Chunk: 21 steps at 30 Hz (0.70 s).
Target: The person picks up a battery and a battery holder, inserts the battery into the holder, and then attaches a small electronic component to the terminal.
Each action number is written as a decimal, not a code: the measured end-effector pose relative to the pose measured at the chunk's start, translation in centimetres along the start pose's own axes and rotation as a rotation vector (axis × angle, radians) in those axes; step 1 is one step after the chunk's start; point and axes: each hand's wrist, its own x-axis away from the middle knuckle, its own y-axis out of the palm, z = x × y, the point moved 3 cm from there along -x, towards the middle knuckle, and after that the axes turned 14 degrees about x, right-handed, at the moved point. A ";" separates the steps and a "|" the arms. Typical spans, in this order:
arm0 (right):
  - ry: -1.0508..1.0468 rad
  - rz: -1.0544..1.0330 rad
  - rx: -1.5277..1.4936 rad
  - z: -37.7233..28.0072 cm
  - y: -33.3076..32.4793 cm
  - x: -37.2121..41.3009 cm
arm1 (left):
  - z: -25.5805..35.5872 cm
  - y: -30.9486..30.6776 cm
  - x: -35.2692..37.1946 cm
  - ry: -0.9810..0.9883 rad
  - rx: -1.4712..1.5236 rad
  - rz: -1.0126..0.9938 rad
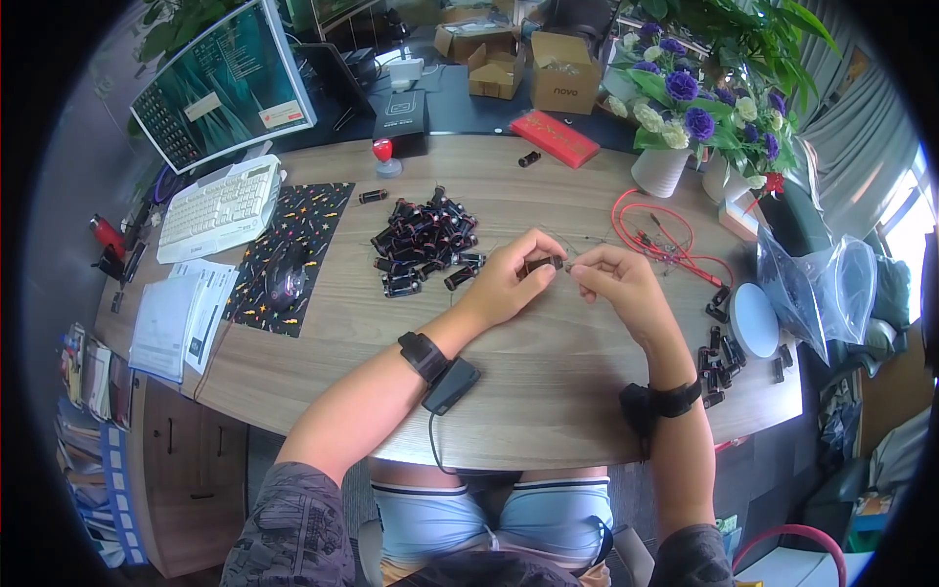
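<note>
Near the middle of the wooden desk [391, 352], my left hand [511, 278] holds a small black cylindrical part [544, 262] between thumb and fingers. Just to its right, my right hand [614, 276] pinches at the end of that part; whatever sits between its fingertips is too small to make out. A heap of similar black parts [423, 235] lies left of my left hand. Thin wires [670, 256] and a looped red cable [693, 220] rest right of my right hand. More black parts [722, 362] are grouped at the right edge.
A keyboard [223, 205], mouse [287, 282] and papers [186, 318] occupy the left side, below a monitor [225, 88]. Flower pots [660, 171], a red packet [554, 138] and boxes [564, 76] stand behind. A blue round lid [754, 321] and plastic bag [822, 284] are at right.
</note>
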 end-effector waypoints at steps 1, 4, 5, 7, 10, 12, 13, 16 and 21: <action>0.001 0.000 0.000 0.0 0.0 0.0 | -0.1 -0.1 0.0 -0.016 -0.019 -0.015; 0.001 0.002 0.001 0.1 -0.1 0.0 | 0.1 0.1 -0.1 -0.024 -0.031 -0.028; 0.001 0.002 0.001 0.1 -0.1 0.0 | 0.2 0.3 -0.1 -0.016 -0.025 -0.026; 0.000 0.002 0.008 0.0 -0.1 0.0 | 0.4 0.4 -0.1 -0.008 -0.017 -0.025; 0.000 0.001 0.015 0.0 -0.2 0.0 | 0.7 0.4 -0.1 0.024 -0.057 -0.023; 0.002 0.001 0.024 0.1 -0.2 0.0 | 0.7 0.6 -0.1 0.019 -0.012 0.003; 0.003 0.000 0.024 0.1 -0.2 0.0 | 0.7 0.8 -0.1 0.014 0.034 0.029; 0.001 0.016 0.026 0.0 -0.2 0.1 | 0.4 0.6 0.0 -0.027 0.061 0.041; 0.006 0.025 0.027 0.0 -0.3 0.1 | -0.4 0.2 -0.1 -0.065 0.092 0.030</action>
